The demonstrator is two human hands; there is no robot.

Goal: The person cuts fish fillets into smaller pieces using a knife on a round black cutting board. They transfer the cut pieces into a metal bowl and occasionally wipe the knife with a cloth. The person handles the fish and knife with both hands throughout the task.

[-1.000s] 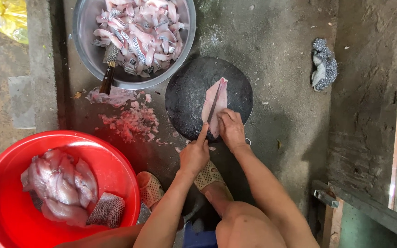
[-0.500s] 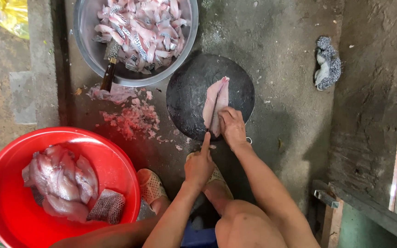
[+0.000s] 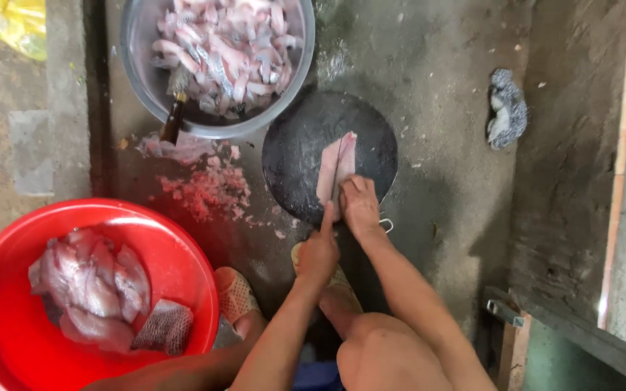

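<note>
Left hand [image 3: 318, 253] grips a knife; right hand [image 3: 360, 205] presses the fillet [image 3: 336, 165] flat at the chopping board's [image 3: 291, 156] near edge. Cutting just begun; basin [image 3: 9, 340] fish remain.

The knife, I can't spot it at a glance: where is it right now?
In the head view the knife lies along the pale fish fillet on the round dark chopping board, centre frame, gripped by the left hand beside the right hand.
</note>
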